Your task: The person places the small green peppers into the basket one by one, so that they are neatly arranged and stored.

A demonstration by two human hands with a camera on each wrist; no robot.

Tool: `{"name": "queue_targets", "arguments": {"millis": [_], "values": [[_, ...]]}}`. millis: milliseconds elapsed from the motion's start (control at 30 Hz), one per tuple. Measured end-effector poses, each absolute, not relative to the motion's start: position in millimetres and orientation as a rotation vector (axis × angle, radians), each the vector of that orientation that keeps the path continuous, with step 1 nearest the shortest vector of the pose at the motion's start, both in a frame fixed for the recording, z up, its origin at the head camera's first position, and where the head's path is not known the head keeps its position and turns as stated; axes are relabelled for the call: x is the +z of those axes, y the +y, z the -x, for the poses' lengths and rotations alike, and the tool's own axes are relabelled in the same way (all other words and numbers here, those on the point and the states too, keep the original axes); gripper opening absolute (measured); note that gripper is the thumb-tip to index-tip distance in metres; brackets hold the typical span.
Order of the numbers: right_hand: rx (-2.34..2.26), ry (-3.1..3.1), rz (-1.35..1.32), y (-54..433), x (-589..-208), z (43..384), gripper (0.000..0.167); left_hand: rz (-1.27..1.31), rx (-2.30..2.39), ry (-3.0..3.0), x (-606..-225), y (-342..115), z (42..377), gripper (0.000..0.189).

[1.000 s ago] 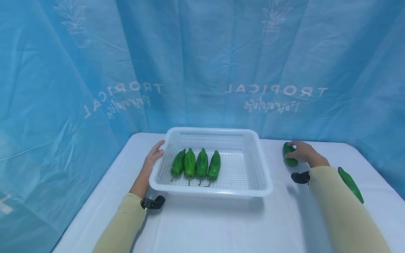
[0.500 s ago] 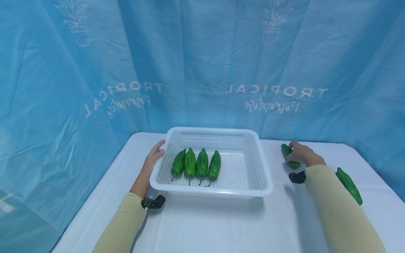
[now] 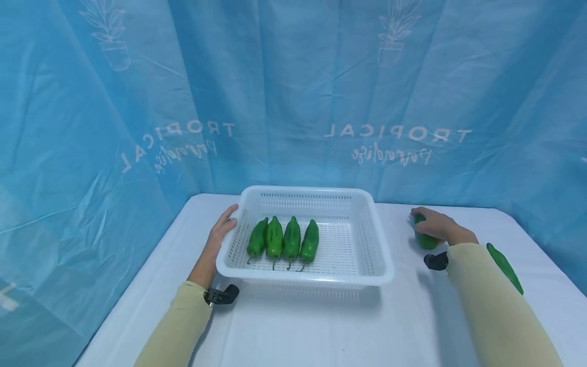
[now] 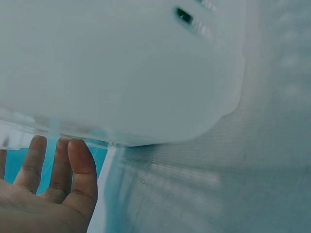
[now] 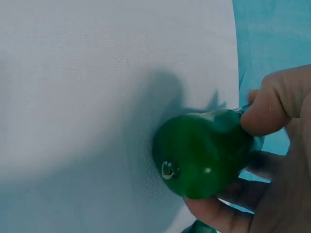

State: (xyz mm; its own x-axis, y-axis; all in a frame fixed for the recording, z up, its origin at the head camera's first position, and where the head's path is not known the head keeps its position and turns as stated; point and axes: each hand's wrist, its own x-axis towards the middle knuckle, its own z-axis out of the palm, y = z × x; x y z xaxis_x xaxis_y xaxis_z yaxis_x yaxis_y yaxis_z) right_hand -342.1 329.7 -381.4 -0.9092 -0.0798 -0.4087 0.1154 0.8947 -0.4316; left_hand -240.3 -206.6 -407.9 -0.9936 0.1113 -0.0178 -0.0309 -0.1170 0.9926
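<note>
A white perforated plastic basket (image 3: 316,278) stands mid-table. Several green peppers (image 3: 291,243) lie side by side in its left half, stems toward the front. My left hand (image 3: 219,232) rests against the basket's left rim; in the left wrist view its fingers (image 4: 82,167) extend up to the basket's edge. To the right of the basket, my right hand (image 3: 440,227) grips another green pepper (image 3: 428,241). The right wrist view shows that pepper (image 5: 194,155) close over the white cloth, thumb on one side and fingers beneath. The hand covers part of it.
One more green pepper (image 3: 505,267) lies on the white tablecloth (image 3: 293,331) at the right, partly behind the right sleeve (image 3: 500,300). A blue curtain (image 3: 293,102) encloses the table at the back and sides.
Fingers of my right hand have closed round the pepper, whose position and angle have shifted slightly. My left hand and the basket stay put.
</note>
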Motion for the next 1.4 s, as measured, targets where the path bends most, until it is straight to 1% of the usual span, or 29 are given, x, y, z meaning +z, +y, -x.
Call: {"name": "queue_targets", "arguments": {"millis": [133,233,600,733,1000,1267,1400], "values": [[-0.639,2.646,-0.004,331,-383,342,0.062,-0.099,2.274,2.021,-408,-206,240,0.055],[-0.639,2.653,0.000,331,-382,342,0.059,-0.084,2.266,2.029,-408,-206,240,0.055],[-0.750,2.558,-0.025,331,-377,339,0.058,-0.090,2.259,2.053,-410,-208,237,0.055],[-0.759,2.549,0.028,332,-376,340,0.059,-0.105,2.263,2.059,-409,-208,237,0.054],[-0.749,2.612,0.195,341,-372,338,0.054,-0.095,2.256,2.076,-408,-209,239,0.053],[-0.704,2.778,0.408,341,-354,312,0.051,-0.106,2.278,2.046,-407,-208,238,0.052],[-0.624,2.858,0.542,332,-339,287,0.051,-0.100,2.273,2.051,-406,-208,237,0.053]]}}
